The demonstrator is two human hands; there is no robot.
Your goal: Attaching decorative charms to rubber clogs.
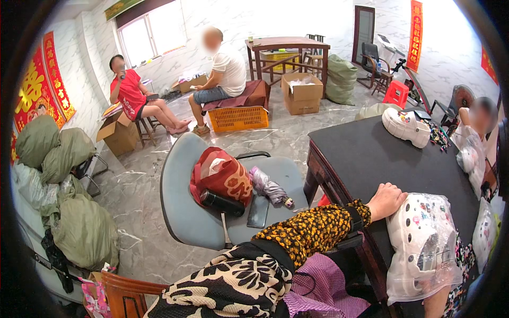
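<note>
Head view: left hand (386, 200) atop bagged clog (424, 244)

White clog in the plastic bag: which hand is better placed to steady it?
Left. The left hand already rests on the bagged white clog on the dark table; the right hand isn't clearly visible.

Single view: head-worn fisheye, upright, looking down and forward from the wearer's seat. Near field: left forearm entering from the lower edge, dark surface (371, 153) at right, grey chair (183, 212) just below centre. Far field: room, floor, window wall and seated people, well apart. Straight edges bend toward the rim. Corners black.
</note>
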